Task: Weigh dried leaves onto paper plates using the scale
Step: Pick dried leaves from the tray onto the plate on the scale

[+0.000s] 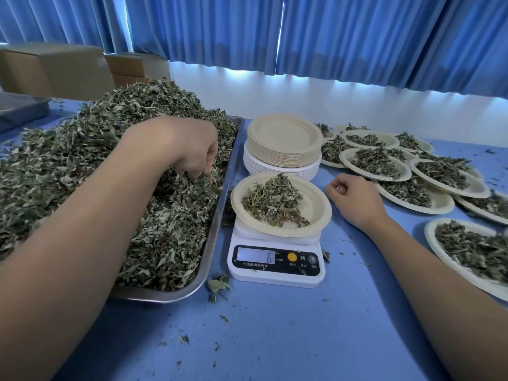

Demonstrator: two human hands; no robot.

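A white digital scale (276, 266) stands on the blue table, its display reading 6. On it sits a paper plate (316, 213) holding a small mound of dried leaves (275, 204). A metal tray (220, 215) to the left is heaped with dried leaves (110, 149). My left hand (192, 149) reaches down into the heap near the tray's right side, its fingers curled into the leaves. My right hand (354, 199) rests on the table just right of the scale's plate, fingers loosely curled, holding nothing.
A stack of empty paper plates (284, 144) stands behind the scale. Several filled plates (384, 166) overlap at the right, one more (472, 248) near the right edge. Cardboard boxes (55, 67) sit at the back left. Loose leaf bits (218, 284) lie on the table.
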